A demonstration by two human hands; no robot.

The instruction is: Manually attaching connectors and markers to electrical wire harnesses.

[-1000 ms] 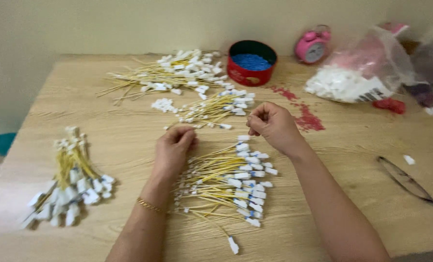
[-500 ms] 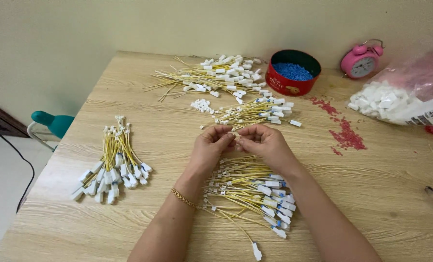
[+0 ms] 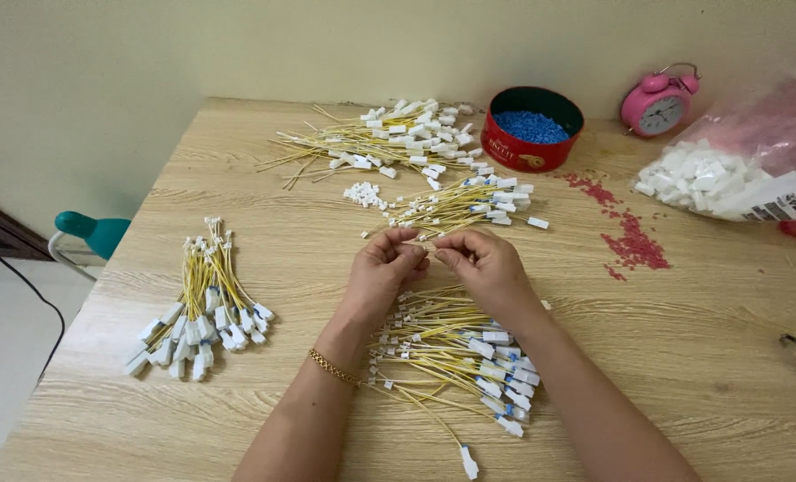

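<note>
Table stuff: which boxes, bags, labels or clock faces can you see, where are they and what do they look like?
Tin: round, red, open, full of blue bits, at the far edge of the table.
Tin's label: small pale print on its red side.
Plastic bag: clear, pinkish, holding white pieces, far right.
Bag's label: white with black print, on the bag's lower right.
Alarm clock: pink, round white face, right of the tin.

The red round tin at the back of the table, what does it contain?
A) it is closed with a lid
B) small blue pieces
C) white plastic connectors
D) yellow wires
B: the red tin stands open, and its inside shows a layer of small blue pieces, with no wires or white connectors in it.
</note>
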